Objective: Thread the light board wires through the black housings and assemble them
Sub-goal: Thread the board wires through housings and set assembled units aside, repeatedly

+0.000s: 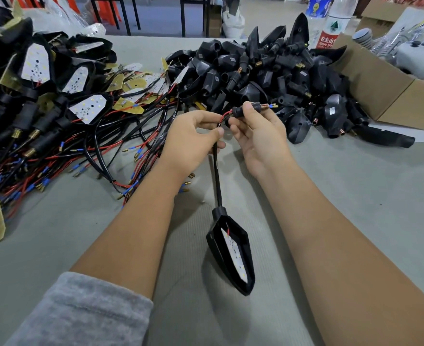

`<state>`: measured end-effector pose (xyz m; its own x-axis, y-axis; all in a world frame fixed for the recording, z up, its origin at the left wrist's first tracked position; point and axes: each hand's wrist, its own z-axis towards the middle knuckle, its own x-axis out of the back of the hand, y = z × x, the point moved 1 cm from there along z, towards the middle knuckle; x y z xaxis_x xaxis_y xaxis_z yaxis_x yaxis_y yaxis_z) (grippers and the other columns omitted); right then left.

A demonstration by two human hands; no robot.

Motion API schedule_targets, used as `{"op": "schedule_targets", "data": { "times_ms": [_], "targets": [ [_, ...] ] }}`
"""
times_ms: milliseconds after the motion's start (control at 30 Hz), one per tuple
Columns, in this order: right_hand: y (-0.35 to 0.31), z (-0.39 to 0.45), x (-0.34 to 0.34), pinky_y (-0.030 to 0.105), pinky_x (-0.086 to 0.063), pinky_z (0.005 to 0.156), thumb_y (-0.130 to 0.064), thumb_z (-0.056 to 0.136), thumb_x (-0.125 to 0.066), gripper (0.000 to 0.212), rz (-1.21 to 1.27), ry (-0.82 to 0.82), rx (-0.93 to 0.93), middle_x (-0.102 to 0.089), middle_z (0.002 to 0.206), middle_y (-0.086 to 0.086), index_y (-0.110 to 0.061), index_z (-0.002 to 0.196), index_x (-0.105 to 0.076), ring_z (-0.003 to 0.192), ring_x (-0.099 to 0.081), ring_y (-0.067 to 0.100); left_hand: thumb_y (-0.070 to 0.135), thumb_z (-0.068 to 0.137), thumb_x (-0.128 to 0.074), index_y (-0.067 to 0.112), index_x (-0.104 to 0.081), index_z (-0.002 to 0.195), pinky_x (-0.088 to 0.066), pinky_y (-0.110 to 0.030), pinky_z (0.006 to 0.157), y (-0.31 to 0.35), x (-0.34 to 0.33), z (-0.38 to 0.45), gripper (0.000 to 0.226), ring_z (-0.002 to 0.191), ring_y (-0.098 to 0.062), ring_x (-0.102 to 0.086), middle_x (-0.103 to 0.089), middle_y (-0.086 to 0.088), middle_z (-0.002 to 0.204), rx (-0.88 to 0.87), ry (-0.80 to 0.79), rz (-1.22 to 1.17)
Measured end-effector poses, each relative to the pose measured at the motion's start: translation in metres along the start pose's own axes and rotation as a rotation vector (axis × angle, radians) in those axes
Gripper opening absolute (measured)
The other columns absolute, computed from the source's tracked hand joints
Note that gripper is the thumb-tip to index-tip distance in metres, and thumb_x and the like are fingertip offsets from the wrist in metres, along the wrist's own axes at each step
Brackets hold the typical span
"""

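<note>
The wires (216,156) are pinched by the left hand (193,138); the stem piece (240,111) is gripped by the right hand (258,131). The black housing (230,250) hangs near, so slack should be drawn through steadily.

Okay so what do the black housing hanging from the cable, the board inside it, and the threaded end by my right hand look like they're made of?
Black housing: likely moulded plastic, semi-matte, with crisp edges and soft sheen.
Light board: a thin, rigid white-faced circuit board, by its flat look and small dots; the base material is unclear.
Threaded end: probably metal, brass- or copper-coloured and shiny, past a ribbed black collar that may be rubber or plastic.
</note>
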<state>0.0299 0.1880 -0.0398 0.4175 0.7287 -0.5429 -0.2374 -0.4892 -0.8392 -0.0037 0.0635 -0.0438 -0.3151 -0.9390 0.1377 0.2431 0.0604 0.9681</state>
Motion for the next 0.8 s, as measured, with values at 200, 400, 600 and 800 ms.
{"op": "schedule_targets", "data": {
  "times_ms": [200,400,600,800],
  "targets": [
    [-0.002,0.000,-0.001,0.023,-0.049,0.055,-0.007,0.098,-0.054,0.011,-0.102,-0.034,0.033,-0.059,0.075,0.007,-0.009,0.087,-0.055,0.056,-0.056,0.014,0.003,0.096,-0.057,0.021,-0.068,0.099,-0.047,-0.020,0.049,-0.005,0.006,0.004,0.022,0.053,-0.006,-0.059,-0.062,-0.002,0.091,-0.006,0.032,0.000],
    [0.001,-0.001,-0.002,0.027,-0.049,0.061,-0.010,0.096,-0.059,0.007,-0.317,-0.127,0.063,-0.063,0.080,0.010,-0.010,0.089,-0.058,0.062,-0.059,0.015,0.006,0.095,-0.059,0.023,-0.062,0.100,-0.042,-0.018,0.049,-0.006,0.006,0.005,0.018,0.051,-0.003,-0.052,-0.069,0.006,0.076,0.003,0.004,0.033],
    [0.006,-0.001,-0.005,0.023,-0.045,0.057,-0.026,0.099,-0.056,0.020,-0.524,-0.141,0.102,-0.064,0.074,0.000,-0.012,0.088,-0.066,0.060,-0.056,0.011,0.012,0.104,-0.037,0.015,-0.061,0.108,-0.027,-0.017,0.039,-0.001,0.005,0.008,0.025,0.037,-0.003,-0.031,-0.067,-0.005,0.070,0.144,0.013,-0.079],
    [0.001,0.000,-0.003,0.023,-0.047,0.058,-0.032,0.105,-0.041,0.035,-0.316,-0.110,0.014,-0.060,0.074,0.001,-0.017,0.100,-0.072,0.054,-0.051,0.011,0.029,0.103,-0.045,0.018,-0.062,0.094,-0.022,-0.019,0.040,0.003,0.007,0.005,0.022,0.041,-0.007,-0.029,-0.061,0.001,0.058,0.161,-0.056,-0.106]
  ]
}}
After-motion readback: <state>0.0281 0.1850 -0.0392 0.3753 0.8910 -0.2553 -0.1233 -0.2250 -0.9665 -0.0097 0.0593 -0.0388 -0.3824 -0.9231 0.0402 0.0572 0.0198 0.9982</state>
